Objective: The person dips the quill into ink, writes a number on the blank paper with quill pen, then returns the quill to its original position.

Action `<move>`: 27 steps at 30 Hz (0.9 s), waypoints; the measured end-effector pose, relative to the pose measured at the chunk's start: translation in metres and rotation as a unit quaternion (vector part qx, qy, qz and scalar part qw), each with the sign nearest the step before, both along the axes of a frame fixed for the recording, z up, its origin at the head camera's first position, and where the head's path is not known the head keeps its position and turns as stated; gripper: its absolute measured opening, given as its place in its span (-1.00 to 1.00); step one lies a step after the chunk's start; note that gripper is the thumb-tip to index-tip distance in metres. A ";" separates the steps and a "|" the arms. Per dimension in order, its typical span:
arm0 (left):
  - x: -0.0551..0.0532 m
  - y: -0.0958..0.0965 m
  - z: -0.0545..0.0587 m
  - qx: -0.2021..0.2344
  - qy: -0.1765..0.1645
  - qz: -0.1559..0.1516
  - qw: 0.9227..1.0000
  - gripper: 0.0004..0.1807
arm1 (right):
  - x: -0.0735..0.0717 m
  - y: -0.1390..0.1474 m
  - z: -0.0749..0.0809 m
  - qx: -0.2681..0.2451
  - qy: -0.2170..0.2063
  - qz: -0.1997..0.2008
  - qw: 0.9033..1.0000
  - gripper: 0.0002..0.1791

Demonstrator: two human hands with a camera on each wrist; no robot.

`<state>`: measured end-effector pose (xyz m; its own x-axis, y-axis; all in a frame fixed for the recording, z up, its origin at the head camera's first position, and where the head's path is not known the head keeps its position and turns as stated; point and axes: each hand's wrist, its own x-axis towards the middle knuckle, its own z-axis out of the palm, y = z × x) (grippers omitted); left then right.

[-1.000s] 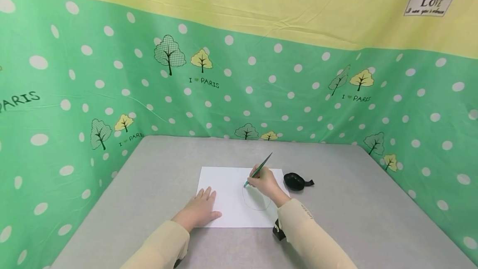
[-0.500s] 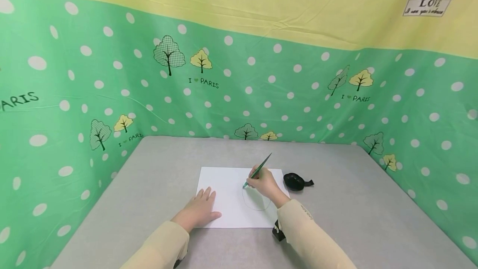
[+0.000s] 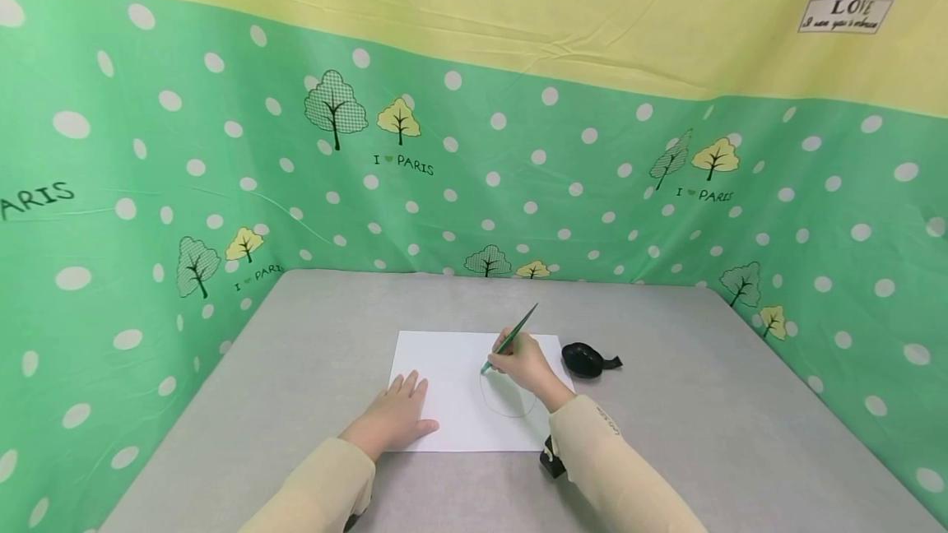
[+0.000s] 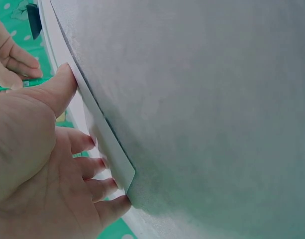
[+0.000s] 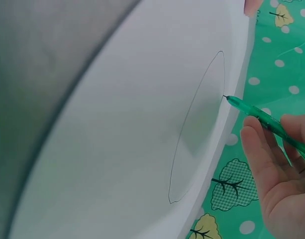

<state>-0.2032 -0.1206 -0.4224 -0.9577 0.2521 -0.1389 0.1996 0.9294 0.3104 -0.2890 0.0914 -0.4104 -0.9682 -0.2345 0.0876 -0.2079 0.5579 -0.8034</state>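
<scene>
A white sheet of paper lies on the grey table, with a thin curved outline drawn on its right half. My right hand pinches a green pen, which leans with its top end up and to the right. In the right wrist view the tip of the pen is at the drawn line, close to a short stroke; whether it touches the paper I cannot tell. My left hand rests on the sheet's left side, fingers spread. In the left wrist view its fingers lie along the paper's edge.
To the right of the sheet is a black rounded object with a short tail. Another small black object sits by the sheet's near right corner, partly behind the right sleeve. Green and yellow printed cloth encloses the table's back and sides.
The pen tip has shifted very slightly left and nearer along the upper left of the outline. My left hand and the sheet stay where they were.
</scene>
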 end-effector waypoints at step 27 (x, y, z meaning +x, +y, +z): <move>-0.001 0.001 -0.003 -0.007 0.000 0.002 1.000 -0.24 | 0.002 0.008 0.025 -0.077 -0.038 -0.017 0.996 -0.92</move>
<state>-0.2040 -0.1199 -0.4257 -0.9589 0.2454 -0.1425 0.1950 0.9346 0.2974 -0.2873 0.0997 -0.3855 -0.9803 -0.1919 0.0461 -0.1268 0.4332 -0.8924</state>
